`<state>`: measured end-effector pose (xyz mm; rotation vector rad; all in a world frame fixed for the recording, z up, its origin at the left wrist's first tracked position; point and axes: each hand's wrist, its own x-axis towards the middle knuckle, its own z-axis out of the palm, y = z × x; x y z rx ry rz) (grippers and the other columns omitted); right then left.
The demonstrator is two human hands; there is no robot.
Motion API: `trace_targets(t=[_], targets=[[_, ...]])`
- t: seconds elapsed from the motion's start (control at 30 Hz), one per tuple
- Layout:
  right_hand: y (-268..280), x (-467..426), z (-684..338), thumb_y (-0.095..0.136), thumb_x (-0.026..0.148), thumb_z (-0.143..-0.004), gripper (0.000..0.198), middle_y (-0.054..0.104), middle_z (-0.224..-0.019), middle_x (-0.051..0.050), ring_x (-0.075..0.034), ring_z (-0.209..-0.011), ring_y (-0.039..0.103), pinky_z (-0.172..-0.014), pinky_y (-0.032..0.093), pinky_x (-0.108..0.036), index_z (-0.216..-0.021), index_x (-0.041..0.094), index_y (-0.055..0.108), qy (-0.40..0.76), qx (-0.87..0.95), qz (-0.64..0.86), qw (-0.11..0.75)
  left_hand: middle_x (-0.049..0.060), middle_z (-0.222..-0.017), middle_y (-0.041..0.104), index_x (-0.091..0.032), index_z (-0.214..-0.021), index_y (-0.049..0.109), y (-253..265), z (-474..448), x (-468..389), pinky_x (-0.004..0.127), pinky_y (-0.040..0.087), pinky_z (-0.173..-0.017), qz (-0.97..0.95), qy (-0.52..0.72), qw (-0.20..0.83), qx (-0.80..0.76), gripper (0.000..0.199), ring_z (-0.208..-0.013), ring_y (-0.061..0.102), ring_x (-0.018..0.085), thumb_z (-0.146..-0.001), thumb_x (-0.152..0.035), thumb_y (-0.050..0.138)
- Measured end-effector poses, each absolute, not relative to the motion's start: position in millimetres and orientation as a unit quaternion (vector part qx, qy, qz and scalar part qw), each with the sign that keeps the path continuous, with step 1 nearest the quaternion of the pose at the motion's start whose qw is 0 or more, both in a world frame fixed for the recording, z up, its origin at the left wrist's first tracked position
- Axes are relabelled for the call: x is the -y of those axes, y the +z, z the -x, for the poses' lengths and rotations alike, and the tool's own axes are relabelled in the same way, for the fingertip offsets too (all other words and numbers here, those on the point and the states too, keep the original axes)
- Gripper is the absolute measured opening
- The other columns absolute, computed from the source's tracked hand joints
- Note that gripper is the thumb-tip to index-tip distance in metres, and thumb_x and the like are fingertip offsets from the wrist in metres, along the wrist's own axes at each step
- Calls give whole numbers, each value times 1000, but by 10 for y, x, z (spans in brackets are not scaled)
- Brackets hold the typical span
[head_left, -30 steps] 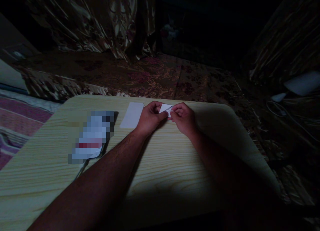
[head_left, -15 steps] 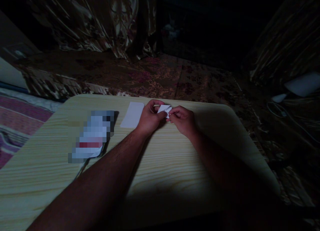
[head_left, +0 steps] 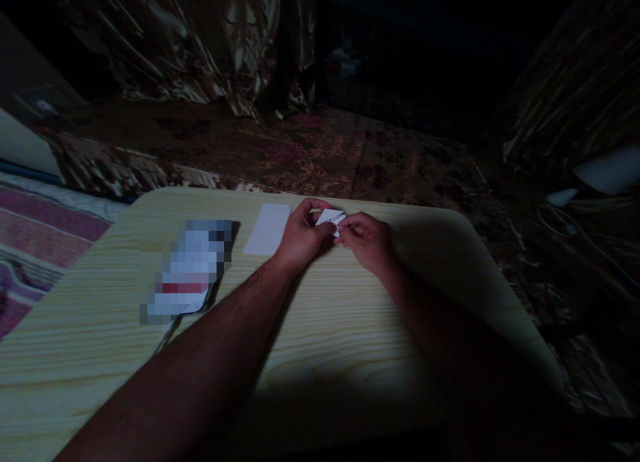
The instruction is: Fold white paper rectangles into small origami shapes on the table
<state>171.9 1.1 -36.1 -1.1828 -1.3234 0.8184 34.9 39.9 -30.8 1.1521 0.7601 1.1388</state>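
Note:
A small folded piece of white paper (head_left: 330, 217) is held between both hands near the far edge of the table. My left hand (head_left: 304, 232) grips its left side, thumb on top and fingers curled behind. At the paper's right edge, my right hand (head_left: 367, 237) pinches with thumb and forefinger. A dark crease or gap runs across the paper's upper right part. Just left of my left hand lies a flat stack of white paper (head_left: 267, 229), its right edge close to the hand.
A pixelated phone-like object (head_left: 187, 269) with a cable lies left on the pale wood-grain table (head_left: 320, 342). Beyond the far edge is a patterned cloth-covered seat (head_left: 280, 149) below curtains (head_left: 250, 42). A white cable (head_left: 565, 225) lies at the right; striped fabric (head_left: 45, 242) is at the left.
The view has shifted very slightly. Both hands keep nearly the same hold on the folded paper, with the right fingertips still at its right edge.

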Motion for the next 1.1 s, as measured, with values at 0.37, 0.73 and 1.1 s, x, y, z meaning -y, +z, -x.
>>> trace_targets(t=[0.37,0.73,1.1], targets=[[-303,-23,-1784,62,28,-75,13,65,-67,1,-15,-64,69,-55,53,-23,-83,19,58,404,539,475,565,-2,-71,64,-20,-97,50,-314,-341,-397,20,41,-47,-495,504,629,-325,41,-48,54,9,-62,-17,72],[-304,-69,-1815,65,33,-73,18,66,-61,-1,-14,-56,66,-51,51,-23,-76,17,58,461,514,494,528,-1,-71,65,-20,-98,50,-328,-355,-397,22,45,-49,-492,521,612,-334,41,-50,56,10,-64,-18,73],[-335,-100,-1845,67,31,-71,17,69,-66,-2,-13,-55,66,-47,49,-21,-77,16,61,482,510,488,520,-1,-68,65,-19,-98,51,-298,-354,-385,21,43,-48,-496,513,611,-343,40,-49,56,10,-64,-18,73]])
